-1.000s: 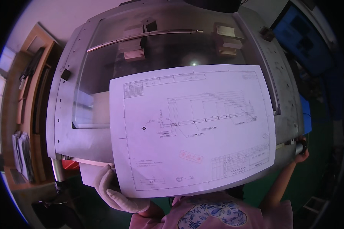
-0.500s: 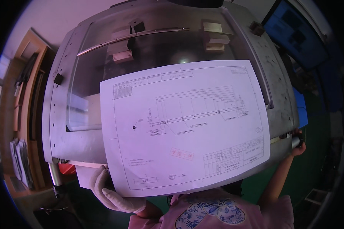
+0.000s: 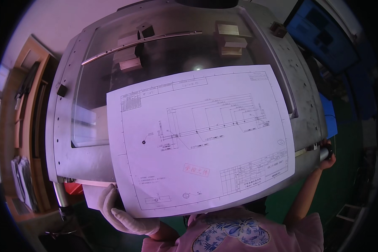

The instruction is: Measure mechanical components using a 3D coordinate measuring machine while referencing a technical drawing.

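A large white technical drawing (image 3: 155, 164) lies tilted across the front of a machine's glass-topped metal stage. It shows a long shaft with dimension lines and carries a red stamp. My left hand (image 3: 122, 216), in a white glove, grips the sheet near its lower left corner, some fingers hidden behind paper. Another white sheet (image 3: 93, 196) pokes out beside that hand. At the stage's right front edge, my bare right hand (image 3: 328, 161) is closed round a knob (image 3: 325, 150) with a black and silver body. On the glass, a thin metal shaft (image 3: 113, 51) rests beside a grooved metal block (image 3: 130, 63).
More grooved blocks (image 3: 231, 42) stand at the right rear of the glass. A dark cylindrical part (image 3: 208, 3) overhangs the far edge. To the right is a monitor (image 3: 323, 38); to the left, a wooden cabinet (image 3: 33, 126) with stacked papers (image 3: 23, 185).
The stage, shaft and blocks appear slightly further left in the picture, and the drawing has shifted slightly left too. Both hands keep their holds.
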`<state>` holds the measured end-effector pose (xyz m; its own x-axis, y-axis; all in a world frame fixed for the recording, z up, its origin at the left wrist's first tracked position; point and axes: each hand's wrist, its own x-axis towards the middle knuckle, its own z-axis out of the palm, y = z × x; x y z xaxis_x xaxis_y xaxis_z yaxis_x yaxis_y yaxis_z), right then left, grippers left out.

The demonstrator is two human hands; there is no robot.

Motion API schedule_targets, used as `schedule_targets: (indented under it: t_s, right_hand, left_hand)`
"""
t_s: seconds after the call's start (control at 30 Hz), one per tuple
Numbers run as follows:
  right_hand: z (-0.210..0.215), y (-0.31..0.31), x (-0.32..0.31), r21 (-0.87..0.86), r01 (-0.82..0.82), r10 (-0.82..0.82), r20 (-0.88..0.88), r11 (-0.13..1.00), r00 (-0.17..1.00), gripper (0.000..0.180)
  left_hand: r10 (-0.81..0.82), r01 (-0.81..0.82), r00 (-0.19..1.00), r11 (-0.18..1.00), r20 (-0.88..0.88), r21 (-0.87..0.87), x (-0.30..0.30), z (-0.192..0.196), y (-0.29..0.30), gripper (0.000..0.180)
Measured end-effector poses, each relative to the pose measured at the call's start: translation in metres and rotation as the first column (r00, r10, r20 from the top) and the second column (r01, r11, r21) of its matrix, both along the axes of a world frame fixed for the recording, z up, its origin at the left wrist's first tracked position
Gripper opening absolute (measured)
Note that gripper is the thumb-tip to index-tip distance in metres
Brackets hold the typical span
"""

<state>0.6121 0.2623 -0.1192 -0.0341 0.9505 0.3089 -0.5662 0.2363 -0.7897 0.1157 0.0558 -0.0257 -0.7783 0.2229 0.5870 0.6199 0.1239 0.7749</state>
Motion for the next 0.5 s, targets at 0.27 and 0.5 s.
schedule_targets:
  t_s: [0.27,0.5]
  right_hand:
    - [0.0010,-0.0004,-0.0001,-0.012,0.024,-0.024,-0.003,1.000,1.000,0.051]
    - [0.0016,-0.0005,-0.0021,-0.032,0.050,-0.051,-0.021,0.998,0.998,0.050]
  left_hand:
    - [0.009,-0.009,1.000,1.000,0.004,-0.003,0.0002,-0.0010,0.0004,0.041]
    - [0.013,-0.013,1.000,1.000,-0.015,-0.012,-0.0003,-0.0003,0.0002,0.041]
